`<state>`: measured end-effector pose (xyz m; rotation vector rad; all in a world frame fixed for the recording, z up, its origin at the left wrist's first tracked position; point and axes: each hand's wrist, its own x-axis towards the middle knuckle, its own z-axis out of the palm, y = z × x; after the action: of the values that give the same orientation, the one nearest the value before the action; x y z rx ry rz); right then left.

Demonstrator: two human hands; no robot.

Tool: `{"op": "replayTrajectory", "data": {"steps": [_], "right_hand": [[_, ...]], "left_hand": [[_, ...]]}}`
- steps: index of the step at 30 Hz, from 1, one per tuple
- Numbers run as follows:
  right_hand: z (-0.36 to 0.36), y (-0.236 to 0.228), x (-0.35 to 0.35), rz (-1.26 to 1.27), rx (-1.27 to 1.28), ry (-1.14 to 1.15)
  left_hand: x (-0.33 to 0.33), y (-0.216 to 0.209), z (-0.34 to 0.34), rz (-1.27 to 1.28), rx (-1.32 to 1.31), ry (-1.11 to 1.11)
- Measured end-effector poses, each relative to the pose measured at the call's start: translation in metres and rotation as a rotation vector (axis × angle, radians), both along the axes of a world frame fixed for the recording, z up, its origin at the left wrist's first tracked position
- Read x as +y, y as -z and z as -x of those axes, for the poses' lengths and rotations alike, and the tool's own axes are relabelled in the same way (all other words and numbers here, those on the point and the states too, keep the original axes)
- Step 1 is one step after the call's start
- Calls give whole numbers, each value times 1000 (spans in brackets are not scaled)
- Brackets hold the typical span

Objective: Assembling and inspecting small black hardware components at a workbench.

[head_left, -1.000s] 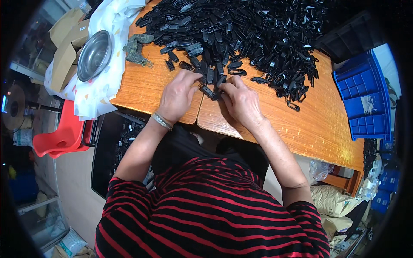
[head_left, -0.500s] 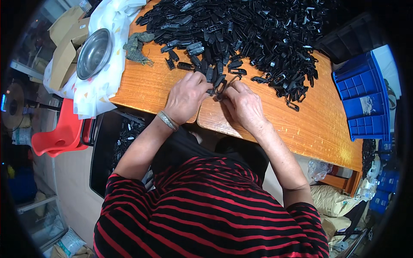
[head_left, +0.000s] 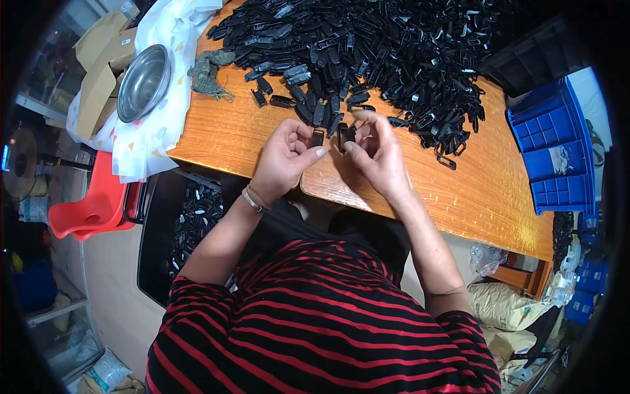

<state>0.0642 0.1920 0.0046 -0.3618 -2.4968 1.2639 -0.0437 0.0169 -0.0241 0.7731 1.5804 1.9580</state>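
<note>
Head view — black clip pile (head_left: 394, 59), steel bowl (head_left: 143, 82), blue crate (head_left: 554, 151).

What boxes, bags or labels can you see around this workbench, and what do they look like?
Cardboard boxes: far left beyond the bench, brown, folded flat.
Label: on the blue crate at right, small pale rectangle.
Sacks: lower right on the floor, tan, bulging.
Clear bag: under the bench edge, crumpled.

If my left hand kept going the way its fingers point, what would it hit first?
Most likely the small black plastic piece pinched in the right hand, facing the left hand; beyond it lies the black parts pile. Depth is uncertain.
</note>
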Motion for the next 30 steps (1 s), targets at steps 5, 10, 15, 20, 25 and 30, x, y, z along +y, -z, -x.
{"op": "replayTrajectory", "data": {"steps": [5,10,15,20,25,30], "right_hand": [[2,-9,-18,696,332,-30],[1,2,-34,170,383,71],[0,15,-40,562,423,105],[-3,14,-38,595,247,118],[-7,0,-43,525,164,112],[-8,-4,-42,416,204,73]], "left_hand": [[10,-4,-10,-45,-197,48],[11,-12,-17,-65,-353,109],[9,0,-21,-123,-391,51],[12,-4,-25,-218,-431,45],[5,-2,-24,-177,-577,134],[2,-9,-18,-193,-463,112]]}}
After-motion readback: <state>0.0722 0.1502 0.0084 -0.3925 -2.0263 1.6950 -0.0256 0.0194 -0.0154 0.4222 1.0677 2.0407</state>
